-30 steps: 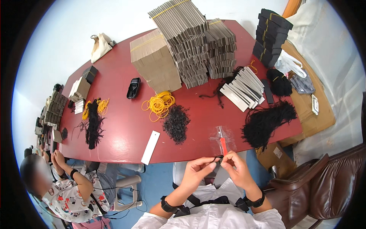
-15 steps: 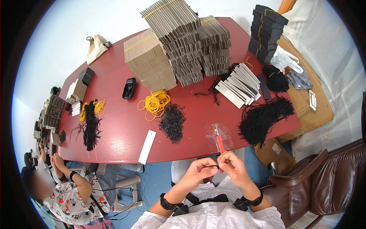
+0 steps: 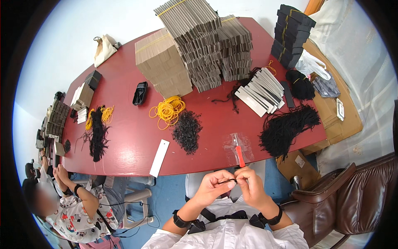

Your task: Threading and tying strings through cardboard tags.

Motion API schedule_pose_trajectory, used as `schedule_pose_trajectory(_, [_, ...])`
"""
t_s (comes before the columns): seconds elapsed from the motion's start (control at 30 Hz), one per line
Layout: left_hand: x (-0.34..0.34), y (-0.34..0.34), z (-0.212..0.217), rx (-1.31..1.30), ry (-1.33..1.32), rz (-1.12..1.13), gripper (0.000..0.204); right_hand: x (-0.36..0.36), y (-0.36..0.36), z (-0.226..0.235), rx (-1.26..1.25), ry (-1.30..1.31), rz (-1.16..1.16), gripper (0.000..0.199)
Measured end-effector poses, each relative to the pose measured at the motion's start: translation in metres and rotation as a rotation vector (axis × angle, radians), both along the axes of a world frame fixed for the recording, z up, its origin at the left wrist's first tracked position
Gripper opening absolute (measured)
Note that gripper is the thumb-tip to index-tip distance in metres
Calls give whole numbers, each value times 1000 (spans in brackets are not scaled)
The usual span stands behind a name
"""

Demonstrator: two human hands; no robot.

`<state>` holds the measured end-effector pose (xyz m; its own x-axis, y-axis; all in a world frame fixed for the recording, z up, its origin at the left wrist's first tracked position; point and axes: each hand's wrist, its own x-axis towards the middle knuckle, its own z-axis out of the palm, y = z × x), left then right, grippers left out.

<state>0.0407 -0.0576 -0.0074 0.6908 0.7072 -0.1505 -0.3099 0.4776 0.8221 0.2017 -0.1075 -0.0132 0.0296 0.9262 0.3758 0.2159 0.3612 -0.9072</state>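
My left hand (image 3: 214,187) and my right hand (image 3: 250,187) meet in front of my body, just off the table's near edge. A short length of black cord (image 3: 226,181) runs from the left hand's pinch to the right fingertips, and both hands are closed on it. Its far end is hidden among the fingers. Just beyond the right hand lies a tool with a red-orange handle (image 3: 240,157) and a metal tip, on a clear plastic film (image 3: 247,146) at the edge. A white strip with a hole (image 3: 159,158) juts slightly over the edge to the left.
On the red table (image 3: 128,137) sit a heap of small black pieces (image 3: 187,132), yellow rubber bands (image 3: 168,111), black cord bundles (image 3: 288,128), fanned white strips (image 3: 261,93) and tall stacks of grey-brown card (image 3: 163,62). A brown chair (image 3: 327,199) stands right; another person (image 3: 78,207) sits left.
The right hand's fingers have shifted slightly around the black cord, and a little more of the tool's handle shows. Things on the table stay in place.
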Motion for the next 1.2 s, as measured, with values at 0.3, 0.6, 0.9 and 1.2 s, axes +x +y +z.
schedule_pose_trajectory(0.3, [3, 0, 0, 196, 80, 129, 10, 2, -1, 21, 183, -391, -143, 17])
schedule_pose_trajectory(0.6, [21, -10, 12, 361, 314, 378, 8, -6, 1, 9, 66, -253, -253, 16])
schedule_pose_trajectory(0.9, [19, -9, 17, 731, 610, 473, 12, -3, 0, 17, -177, -133, -191, 9])
schedule_pose_trajectory(1.2, [7, -2, 14, 656, 555, 296, 10, 14, 1, 26, -319, -162, 29, 8])
